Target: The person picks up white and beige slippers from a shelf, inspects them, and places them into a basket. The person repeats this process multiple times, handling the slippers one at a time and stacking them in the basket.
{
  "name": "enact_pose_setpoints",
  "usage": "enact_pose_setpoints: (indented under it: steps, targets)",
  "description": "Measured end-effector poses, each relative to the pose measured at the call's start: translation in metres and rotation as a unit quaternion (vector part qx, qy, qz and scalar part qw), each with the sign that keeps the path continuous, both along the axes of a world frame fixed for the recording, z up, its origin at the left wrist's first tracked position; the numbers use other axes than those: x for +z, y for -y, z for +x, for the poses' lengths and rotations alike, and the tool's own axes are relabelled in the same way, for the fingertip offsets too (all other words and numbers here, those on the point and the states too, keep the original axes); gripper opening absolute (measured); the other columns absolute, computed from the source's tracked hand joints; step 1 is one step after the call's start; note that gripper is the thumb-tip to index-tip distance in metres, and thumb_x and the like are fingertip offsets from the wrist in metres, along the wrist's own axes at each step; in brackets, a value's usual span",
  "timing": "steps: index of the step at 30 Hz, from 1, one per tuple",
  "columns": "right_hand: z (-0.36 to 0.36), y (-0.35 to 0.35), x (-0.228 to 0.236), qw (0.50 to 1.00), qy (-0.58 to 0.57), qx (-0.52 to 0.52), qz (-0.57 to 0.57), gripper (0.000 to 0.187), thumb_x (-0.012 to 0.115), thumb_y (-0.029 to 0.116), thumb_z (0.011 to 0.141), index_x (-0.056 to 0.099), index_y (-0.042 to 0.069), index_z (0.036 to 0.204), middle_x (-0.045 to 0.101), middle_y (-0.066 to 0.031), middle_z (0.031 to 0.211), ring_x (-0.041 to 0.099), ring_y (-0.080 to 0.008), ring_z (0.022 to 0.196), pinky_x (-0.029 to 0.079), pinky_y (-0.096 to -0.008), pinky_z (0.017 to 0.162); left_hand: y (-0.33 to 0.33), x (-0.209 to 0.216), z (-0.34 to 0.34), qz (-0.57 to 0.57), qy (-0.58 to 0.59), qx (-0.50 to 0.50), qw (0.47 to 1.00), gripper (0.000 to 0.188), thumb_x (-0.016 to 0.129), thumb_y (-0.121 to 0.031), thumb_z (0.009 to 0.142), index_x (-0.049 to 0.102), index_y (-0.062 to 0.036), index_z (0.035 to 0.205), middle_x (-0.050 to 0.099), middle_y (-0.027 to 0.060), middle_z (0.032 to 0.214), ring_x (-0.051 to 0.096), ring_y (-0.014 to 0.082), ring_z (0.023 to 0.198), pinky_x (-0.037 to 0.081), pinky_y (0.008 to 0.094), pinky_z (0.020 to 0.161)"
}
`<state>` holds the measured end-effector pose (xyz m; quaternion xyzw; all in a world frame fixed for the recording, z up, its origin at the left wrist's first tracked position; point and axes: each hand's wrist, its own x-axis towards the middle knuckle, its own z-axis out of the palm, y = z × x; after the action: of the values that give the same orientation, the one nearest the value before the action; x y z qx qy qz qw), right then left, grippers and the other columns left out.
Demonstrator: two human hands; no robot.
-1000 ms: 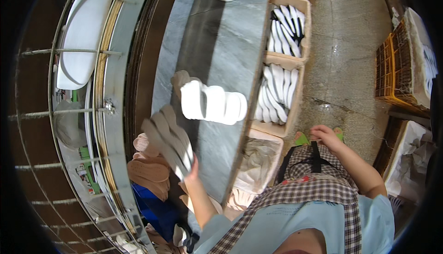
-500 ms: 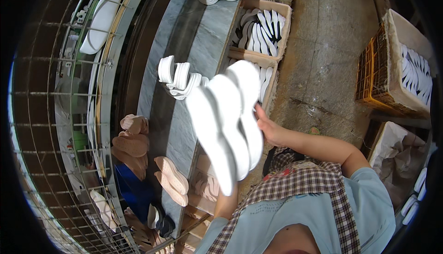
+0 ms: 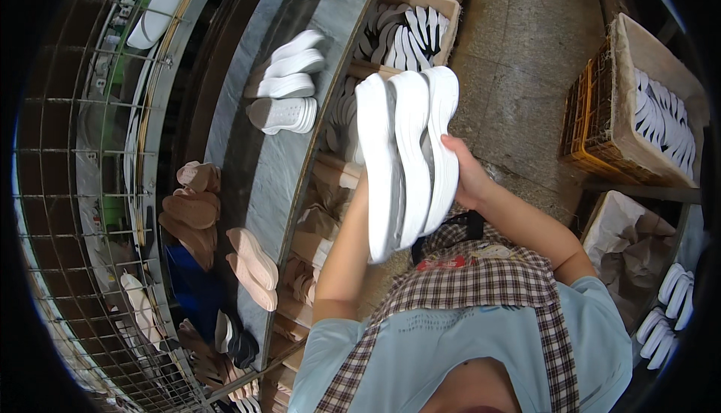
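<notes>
A stack of three white shoe soles (image 3: 405, 158) stands on edge in front of my chest, held between both hands. My right hand (image 3: 467, 176) presses on the stack's right side, fingers around the outer sole. My left hand (image 3: 361, 191) is mostly hidden behind the stack's left side; only the wrist and forearm show. To the left runs a long grey bench (image 3: 259, 180). On it lie a group of white soles (image 3: 289, 86) and two pink soles (image 3: 251, 259).
Brown soles (image 3: 189, 203) lie beside the bench, next to a wire mesh rack (image 3: 82, 188). Cardboard boxes of white soles (image 3: 409, 34) stand under the bench's edge. At the right are an orange crate (image 3: 589, 116) holding white soles and a paper-lined box (image 3: 631, 236).
A second ago my left hand was at soles on the bench and my right hand hung low. Since then the white stack has come up between both hands, upright before my chest.
</notes>
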<state>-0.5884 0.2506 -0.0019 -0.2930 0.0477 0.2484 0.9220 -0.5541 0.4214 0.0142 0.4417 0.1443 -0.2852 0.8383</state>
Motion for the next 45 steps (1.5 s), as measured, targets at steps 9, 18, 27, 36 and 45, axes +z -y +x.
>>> enact_pose_setpoints:
  steps: [9,18,27,36,45]
  targets:
    - [-0.001,0.019,-0.014,0.964,-0.215,0.156,-0.002,0.085,0.027,0.07,0.082,0.021,0.012,0.144,0.028,-0.0202,0.143,0.03,-0.0469,0.128,0.028,-0.0653,0.096,0.017,-0.001,-0.006,0.018,0.022,-0.024,0.999,0.038,0.046,-0.026,0.094,0.052,0.0007,0.12,0.059,0.0141,0.115,0.058,0.0254,0.101,0.051,0.0376,0.082]
    - [-0.01,0.015,-0.031,0.959,-0.229,0.166,-0.004,0.084,0.02,0.072,0.083,0.021,0.014,0.144,0.03,-0.02,0.142,0.032,-0.0494,0.126,0.029,-0.0649,0.095,0.025,0.001,-0.001,0.009,0.026,-0.027,0.999,0.038,0.046,-0.024,0.094,0.051,0.0021,0.121,0.06,0.0144,0.114,0.06,0.0239,0.098,0.052,0.035,0.079]
    - [-0.011,0.012,-0.03,0.957,-0.24,0.161,-0.027,0.081,0.019,0.073,0.083,0.035,0.016,0.138,0.043,-0.015,0.133,0.051,-0.0414,0.109,0.044,-0.0628,0.081,0.028,0.001,0.001,0.015,0.024,-0.042,0.999,0.038,0.046,-0.023,0.095,0.049,0.0036,0.122,0.06,0.0147,0.112,0.062,0.0224,0.095,0.054,0.0324,0.077]
    - [-0.012,0.006,-0.021,0.983,-0.135,0.06,-0.106,0.079,0.033,0.063,0.085,0.034,0.005,0.138,0.032,-0.0208,0.14,0.034,-0.0397,0.126,0.026,-0.0606,0.099,0.015,-0.011,0.001,0.041,-0.065,-0.125,0.989,0.038,0.046,-0.022,0.095,0.048,0.005,0.123,0.06,0.015,0.111,0.064,0.021,0.092,0.056,0.0297,0.074]
    - [-0.01,0.025,-0.005,0.93,0.165,-0.037,-0.326,0.081,0.047,0.056,0.086,0.031,-0.004,0.137,0.028,-0.0227,0.133,0.027,-0.0331,0.127,0.027,-0.0418,0.105,0.014,0.001,0.008,0.014,0.051,-0.082,0.995,0.044,0.043,-0.028,0.096,0.043,0.0035,0.127,0.056,0.0174,0.117,0.06,0.0243,0.101,0.054,0.0317,0.081]
